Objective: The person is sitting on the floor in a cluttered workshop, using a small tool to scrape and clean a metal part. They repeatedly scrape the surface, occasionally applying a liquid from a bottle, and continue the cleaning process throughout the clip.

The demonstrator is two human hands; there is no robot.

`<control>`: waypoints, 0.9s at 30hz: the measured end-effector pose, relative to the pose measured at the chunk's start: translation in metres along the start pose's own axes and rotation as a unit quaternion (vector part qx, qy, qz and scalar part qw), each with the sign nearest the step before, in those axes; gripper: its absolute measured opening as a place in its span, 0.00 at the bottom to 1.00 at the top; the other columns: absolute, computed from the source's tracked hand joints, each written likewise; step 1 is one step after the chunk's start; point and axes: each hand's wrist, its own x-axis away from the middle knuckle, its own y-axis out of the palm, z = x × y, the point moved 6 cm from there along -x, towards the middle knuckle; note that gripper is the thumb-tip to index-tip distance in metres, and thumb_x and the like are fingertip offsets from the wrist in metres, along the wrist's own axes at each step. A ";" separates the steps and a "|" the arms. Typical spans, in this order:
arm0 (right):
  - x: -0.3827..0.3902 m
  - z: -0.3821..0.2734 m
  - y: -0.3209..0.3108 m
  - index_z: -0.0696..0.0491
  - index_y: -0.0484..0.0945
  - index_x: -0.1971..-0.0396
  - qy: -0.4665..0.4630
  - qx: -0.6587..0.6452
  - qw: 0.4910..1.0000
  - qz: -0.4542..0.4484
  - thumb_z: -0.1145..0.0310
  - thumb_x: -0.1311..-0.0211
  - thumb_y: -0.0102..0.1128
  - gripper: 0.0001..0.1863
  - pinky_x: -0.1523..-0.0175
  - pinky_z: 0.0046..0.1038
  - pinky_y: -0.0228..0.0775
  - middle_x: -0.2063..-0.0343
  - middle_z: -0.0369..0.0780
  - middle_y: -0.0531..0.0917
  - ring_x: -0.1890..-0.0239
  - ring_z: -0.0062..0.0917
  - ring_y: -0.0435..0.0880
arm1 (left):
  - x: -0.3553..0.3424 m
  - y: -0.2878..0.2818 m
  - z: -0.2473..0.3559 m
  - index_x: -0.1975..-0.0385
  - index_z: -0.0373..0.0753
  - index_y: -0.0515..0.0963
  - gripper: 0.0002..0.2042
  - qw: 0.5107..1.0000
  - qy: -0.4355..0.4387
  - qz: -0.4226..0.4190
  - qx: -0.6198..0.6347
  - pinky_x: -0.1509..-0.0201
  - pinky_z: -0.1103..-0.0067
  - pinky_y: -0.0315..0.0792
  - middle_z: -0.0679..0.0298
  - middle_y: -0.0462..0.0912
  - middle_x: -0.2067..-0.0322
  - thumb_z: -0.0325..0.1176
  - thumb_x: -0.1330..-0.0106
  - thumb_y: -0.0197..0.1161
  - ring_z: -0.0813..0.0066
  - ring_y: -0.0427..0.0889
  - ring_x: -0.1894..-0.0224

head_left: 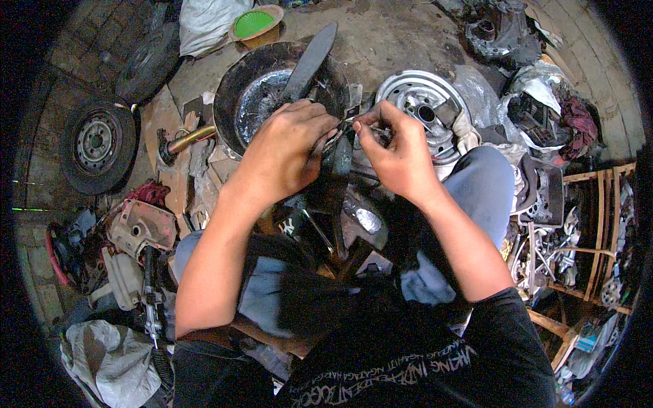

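My left hand (294,146) has its fingers curled round a small dark metal piece (335,134), held over a dark upright bar (340,177). My right hand (389,146) pinches at something small and thin beside it, too small to make out. Just beyond my hands, a long grey flat blade-like piece (313,54) leans across a dark round pan (228,109) with a shiny, rough inner surface. A silver wheel rim (401,83) lies right of the pan, with a pale cloth (466,132) on it.
Tyres (112,149), a brass-coloured tube (187,139) and a pink-grey housing (143,221) lie left. A green-topped bowl (248,24) and white sack (207,20) stand behind. Engine castings (496,34), bagged parts (537,122) and a wooden rack (598,231) with metal parts line the right.
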 end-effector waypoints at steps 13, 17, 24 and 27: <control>-0.001 0.005 0.001 0.63 0.80 0.66 0.058 0.009 0.998 0.011 0.71 0.38 0.65 0.09 0.57 0.41 0.76 0.68 0.58 0.84 0.61 0.52 0.86 | 0.001 0.003 0.002 0.58 0.30 0.79 0.17 1.000 -0.006 -0.009 -0.016 0.47 0.61 0.75 0.47 0.81 0.62 0.19 0.51 0.63 0.44 0.80 0.54; 0.001 0.003 0.003 0.63 0.80 0.65 0.032 -0.020 0.999 0.011 0.71 0.39 0.66 0.09 0.58 0.42 0.76 0.69 0.57 0.84 0.61 0.53 0.86 | 0.002 0.002 0.000 0.56 0.32 0.80 0.14 1.000 -0.015 -0.006 -0.014 0.48 0.59 0.76 0.46 0.82 0.60 0.19 0.43 0.64 0.41 0.80 0.54; 0.000 -0.001 0.001 0.63 0.80 0.66 0.090 -0.002 0.996 0.000 0.71 0.39 0.66 0.10 0.59 0.43 0.76 0.72 0.57 0.84 0.63 0.53 0.86 | -0.003 0.001 0.003 0.56 0.32 0.80 0.13 0.999 -0.020 -0.017 -0.032 0.47 0.59 0.76 0.46 0.82 0.60 0.19 0.43 0.64 0.41 0.80 0.53; -0.002 0.000 -0.002 0.63 0.80 0.66 0.103 0.013 0.994 -0.025 0.71 0.39 0.66 0.10 0.59 0.43 0.76 0.72 0.58 0.83 0.64 0.53 0.86 | 0.003 0.006 0.001 0.56 0.32 0.80 0.14 0.999 -0.020 -0.011 -0.033 0.47 0.59 0.76 0.46 0.82 0.59 0.19 0.43 0.63 0.42 0.81 0.53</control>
